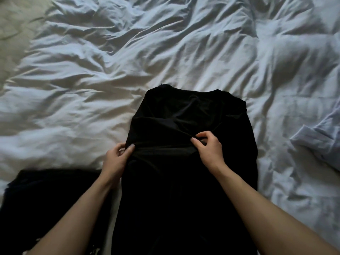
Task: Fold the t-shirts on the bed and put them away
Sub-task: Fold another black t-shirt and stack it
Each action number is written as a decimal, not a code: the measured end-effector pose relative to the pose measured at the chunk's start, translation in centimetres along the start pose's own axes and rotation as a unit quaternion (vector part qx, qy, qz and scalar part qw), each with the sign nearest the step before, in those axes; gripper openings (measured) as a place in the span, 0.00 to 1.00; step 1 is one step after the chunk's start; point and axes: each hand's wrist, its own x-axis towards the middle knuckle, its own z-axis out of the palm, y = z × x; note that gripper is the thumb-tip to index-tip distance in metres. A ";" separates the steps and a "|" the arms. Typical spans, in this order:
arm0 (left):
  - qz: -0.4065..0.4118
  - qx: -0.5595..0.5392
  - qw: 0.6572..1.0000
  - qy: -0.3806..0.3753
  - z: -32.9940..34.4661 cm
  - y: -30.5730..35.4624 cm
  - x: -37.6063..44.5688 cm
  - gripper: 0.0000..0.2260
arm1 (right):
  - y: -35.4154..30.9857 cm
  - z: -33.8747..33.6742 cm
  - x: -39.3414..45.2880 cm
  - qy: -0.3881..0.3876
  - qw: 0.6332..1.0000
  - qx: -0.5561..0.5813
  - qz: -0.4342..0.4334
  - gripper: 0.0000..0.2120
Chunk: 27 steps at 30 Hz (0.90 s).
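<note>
On the rumpled white duvet [184, 52], seen from the head camera, the black t-shirt [185, 115] lay lengthwise straight out from the person, collar at the far end and the lower body running back toward the bottom of the frame between the forearms. Its long axis therefore ran away from the viewer, and the fold line lay across it. The left hand [117, 157] pinched the shirt's left edge between thumb and curled fingers; the right hand [207, 146] pinched a raised ridge of cloth nearer the middle, slightly farther up the shirt. Both grips sat at about mid-length, so the collar end lay beyond the hands and the hem end behind them. Neither hand was clearly nearer the collar by much, though the right reached a little farther. My reading was that a cross fold was in hand, with the gathered ridge to be carried toward the collar, and that the sides had already been turned in, though the dark cloth hid the layers.

Another dark garment [46, 196] lay at the lower left, just beside the left forearm; whether it was folded I could not tell. A pale blue cloth [320, 137] lay bunched at the right edge, well apart from the shirt. The soft, creased bedding looked likely to let the fold slip. No more of the room showed.
</note>
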 end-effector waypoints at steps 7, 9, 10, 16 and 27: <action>-0.055 0.080 0.989 -0.115 -1.7 -0.4 -3.6 0.11 | -0.4 0.2 0.1 0.024 0.999 0.014 0.033 0.08; -0.035 0.191 0.979 -0.057 -2.7 -1.2 -4.2 0.07 | -0.4 0.1 -0.1 0.019 0.999 0.005 0.034 0.10; -0.030 0.217 0.976 -0.003 -3.1 -1.3 -4.3 0.05 | -0.5 0.0 -0.1 0.021 0.999 0.005 0.032 0.10; -0.081 0.279 0.956 0.032 -2.2 -0.1 -5.2 0.10 | -1.7 0.2 -1.3 0.009 0.999 -0.025 0.028 0.25; -0.009 0.255 0.963 0.087 0.2 -2.3 -11.1 0.27 | 1.2 2.8 -11.5 0.124 0.932 -0.271 -0.205 0.39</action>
